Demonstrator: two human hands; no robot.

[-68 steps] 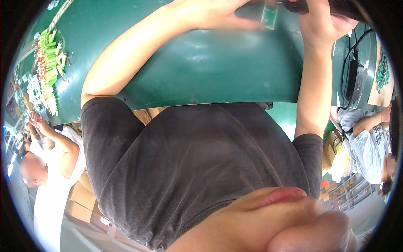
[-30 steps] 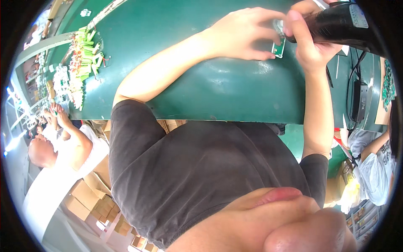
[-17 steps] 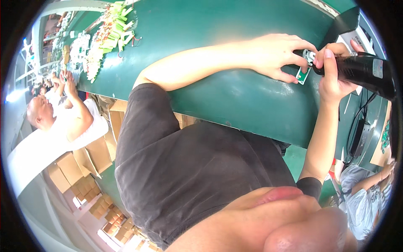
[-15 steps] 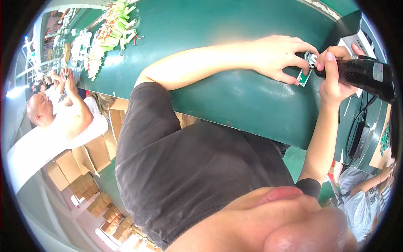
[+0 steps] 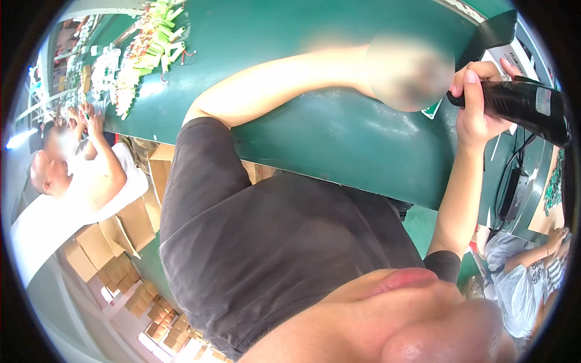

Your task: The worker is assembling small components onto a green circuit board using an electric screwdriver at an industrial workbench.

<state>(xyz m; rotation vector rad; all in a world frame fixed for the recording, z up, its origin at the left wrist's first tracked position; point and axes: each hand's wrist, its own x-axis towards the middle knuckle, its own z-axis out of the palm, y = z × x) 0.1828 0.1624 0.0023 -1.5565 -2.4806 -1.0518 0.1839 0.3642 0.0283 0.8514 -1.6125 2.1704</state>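
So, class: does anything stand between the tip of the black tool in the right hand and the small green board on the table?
Nothing visible does. The right hand holds the black tool with its tip right beside the green board. The left hand is blurred and covers most of the board, so the contact itself cannot be seen.

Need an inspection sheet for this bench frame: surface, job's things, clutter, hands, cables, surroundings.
Surface: dark green glossy bench top, bare where the forearms rest.
Job's things: small green circuit board, only a corner showing below the blurred patch; black cylindrical handheld power tool, its tip pointing toward the board.
Clutter: pile of light green cylindrical parts with red wires at the far left of the bench.
Hands: left hand blurred, grip cannot be told; right hand wrapped around the tool.
Cables: black cable running down to a black box at the right edge.
Surroundings: brown cardboard boxes on the floor at left; other people seated at left and lower right.
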